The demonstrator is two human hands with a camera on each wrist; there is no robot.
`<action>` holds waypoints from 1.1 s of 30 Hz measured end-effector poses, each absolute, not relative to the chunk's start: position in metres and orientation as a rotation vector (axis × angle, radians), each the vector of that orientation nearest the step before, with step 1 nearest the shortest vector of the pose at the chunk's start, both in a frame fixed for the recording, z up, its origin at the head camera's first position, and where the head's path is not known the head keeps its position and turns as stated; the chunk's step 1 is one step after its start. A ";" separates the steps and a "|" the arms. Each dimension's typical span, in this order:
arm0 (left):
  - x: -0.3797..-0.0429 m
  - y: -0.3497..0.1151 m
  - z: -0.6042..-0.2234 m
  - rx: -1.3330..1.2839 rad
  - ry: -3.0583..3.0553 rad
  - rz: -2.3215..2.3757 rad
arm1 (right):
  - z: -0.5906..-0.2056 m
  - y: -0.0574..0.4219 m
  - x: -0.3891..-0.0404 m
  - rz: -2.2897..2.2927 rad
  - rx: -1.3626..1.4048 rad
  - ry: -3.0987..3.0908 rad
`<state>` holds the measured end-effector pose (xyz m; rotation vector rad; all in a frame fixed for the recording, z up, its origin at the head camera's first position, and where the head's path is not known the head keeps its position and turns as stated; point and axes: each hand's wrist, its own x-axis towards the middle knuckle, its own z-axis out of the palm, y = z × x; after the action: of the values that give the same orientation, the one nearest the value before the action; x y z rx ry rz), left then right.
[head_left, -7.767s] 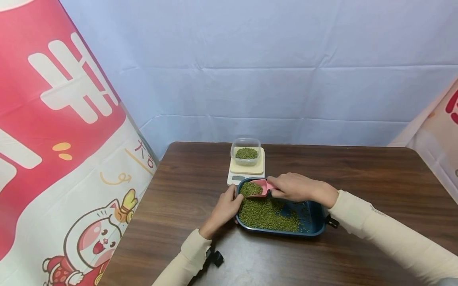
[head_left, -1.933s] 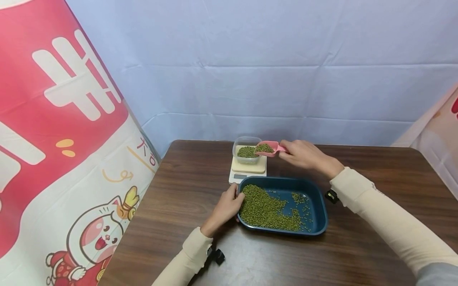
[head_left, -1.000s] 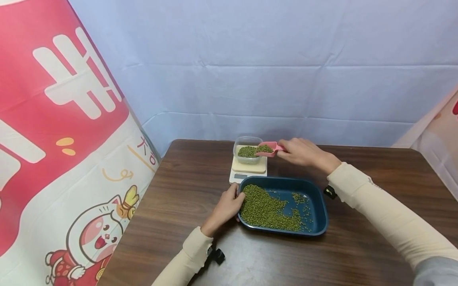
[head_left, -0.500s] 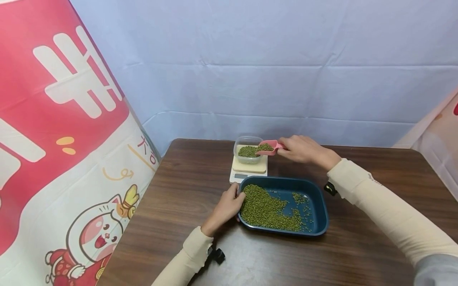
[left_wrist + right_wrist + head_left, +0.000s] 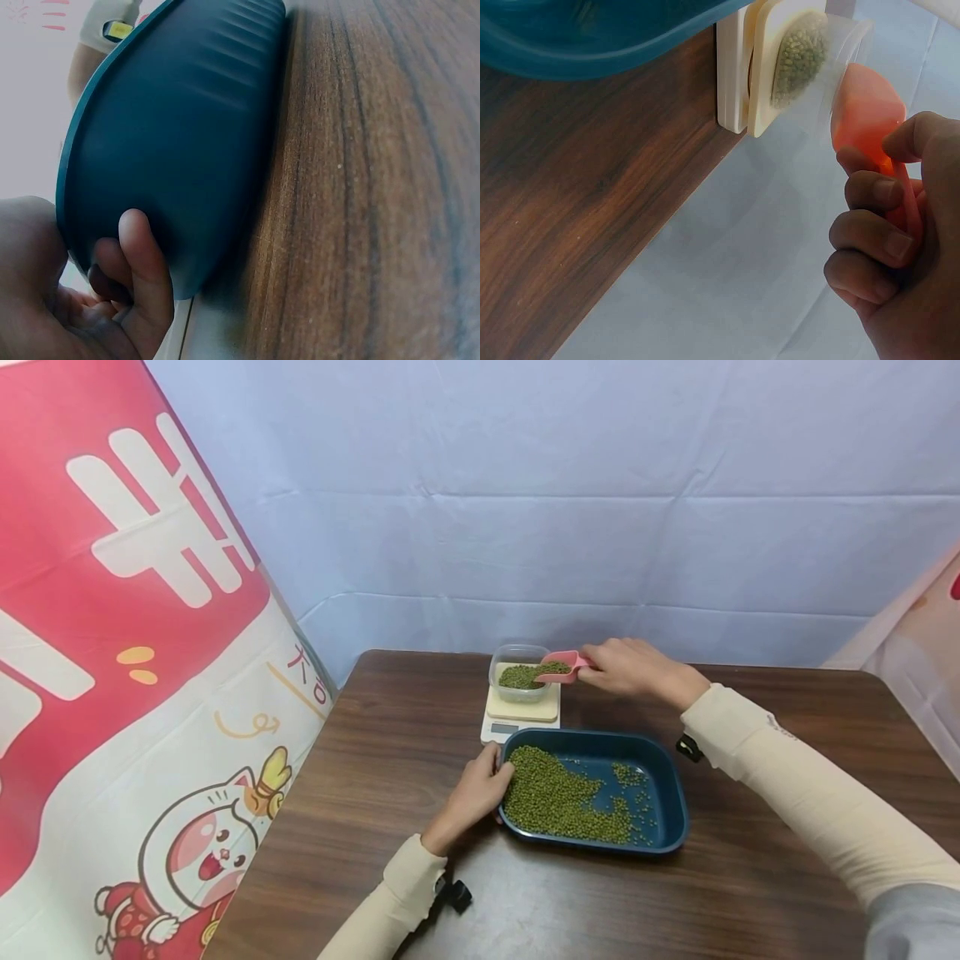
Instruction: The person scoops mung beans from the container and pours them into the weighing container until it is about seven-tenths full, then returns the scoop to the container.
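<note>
My right hand (image 5: pixel 630 668) grips the handle of a pink scoop (image 5: pixel 866 109), whose mouth overlaps the right rim of a clear plastic container (image 5: pixel 501 675). Green mung beans (image 5: pixel 557 667) lie in the scoop, and more of them (image 5: pixel 801 58) sit in the container. That container stands on a white kitchen scale (image 5: pixel 522 712) with a cream top. With thumb above and fingers below the rim, my left hand (image 5: pixel 471 789) holds the left end of a dark blue tray (image 5: pixel 172 127). Mung beans (image 5: pixel 555 797) are heaped in the tray's left part, with scattered ones at right.
The brown wooden table (image 5: pixel 360 777) ends just behind the scale. A pale cloth backdrop (image 5: pixel 570 527) hangs beyond its far edge, and a red-and-white printed cloth (image 5: pixel 187 735) hangs at the left. The tray stands close in front of the scale.
Earlier the right hand dug the scoop into the tray's beans; it then rose to the container's rim. In the last second the scoop has shifted only slightly. The left hand stays on the tray.
</note>
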<state>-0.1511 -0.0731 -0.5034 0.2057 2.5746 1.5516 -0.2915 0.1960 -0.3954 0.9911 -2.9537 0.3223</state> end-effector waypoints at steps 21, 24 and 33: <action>-0.151 -0.073 -0.502 0.201 2.580 1.544 | -0.386 0.188 -0.296 0.244 1.014 -2.950; -0.151 -0.073 -0.502 0.198 2.584 1.539 | -0.384 0.186 -0.296 0.208 1.029 -2.949; -0.153 -0.074 -0.502 0.202 2.585 1.556 | -0.376 0.179 -0.297 0.128 1.063 -2.950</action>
<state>-0.1528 -0.0736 -0.5017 0.2017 2.5852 1.5563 -0.2970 0.1791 -0.3758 1.0630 -2.9495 0.1277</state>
